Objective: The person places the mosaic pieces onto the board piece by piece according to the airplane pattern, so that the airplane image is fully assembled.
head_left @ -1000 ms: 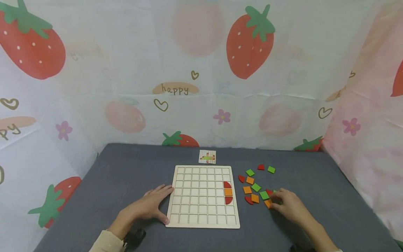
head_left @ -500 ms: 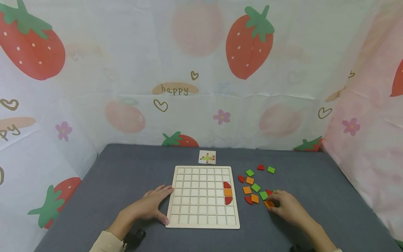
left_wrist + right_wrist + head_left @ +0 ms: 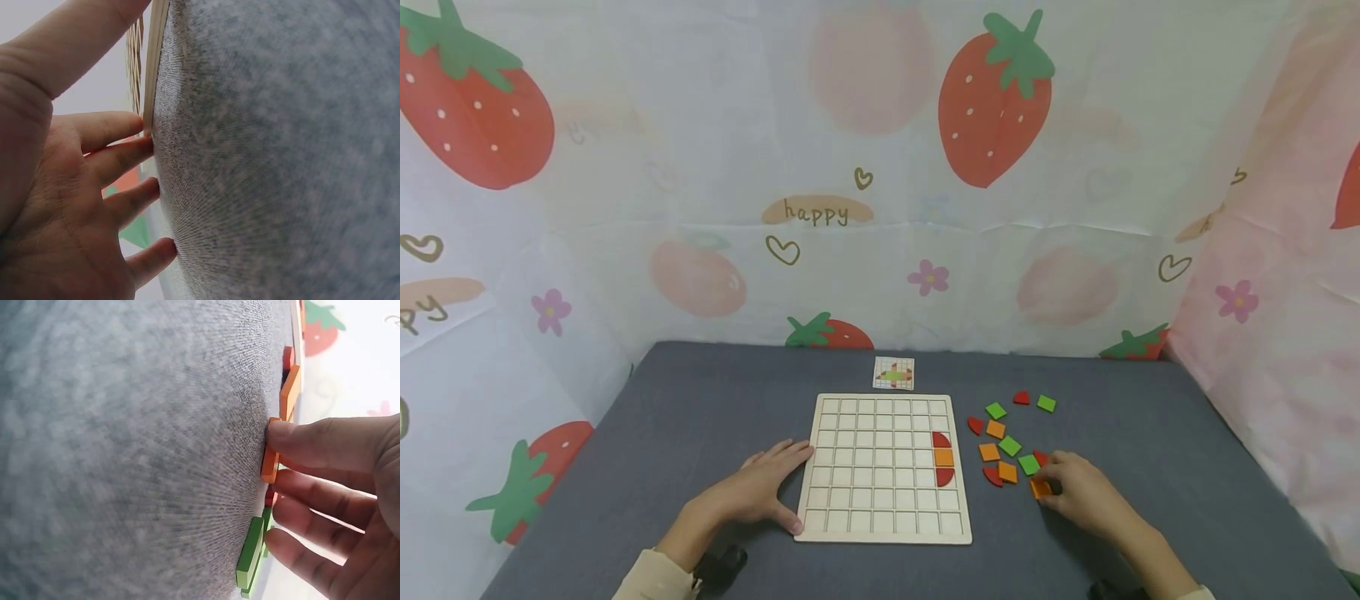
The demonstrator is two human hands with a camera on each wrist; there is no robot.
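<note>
In the head view my left hand [image 3: 752, 490] is spread along the left side of a pale wooden grid board [image 3: 883, 523], fingertips and thumb touching its edge. Two red quarter-round tiles [image 3: 943, 439] and an orange square tile [image 3: 943, 457] between them sit in the rightmost column. To the right of the board, my right hand [image 3: 1086, 493] pinches another orange square tile [image 3: 271, 461] by its edges, low at the cloth. Part of that tile is hidden by the fingers. A green square tile [image 3: 1028, 465] and a red tile [image 3: 1041, 457] lie next to those fingers.
More loose tiles lie right of the board, among them an orange one [image 3: 988, 452], a green one [image 3: 1047, 403] and a red one [image 3: 1022, 398]. Behind the board lies a small pattern card [image 3: 894, 373]. Grey cloth [image 3: 737, 392] covers the table; a printed curtain hangs behind.
My right hand has shifted slightly, its fingers moving over the orange tile, which has turned a little. A green tile beside the fingers has gone out of sight. The left hand stays put.
</note>
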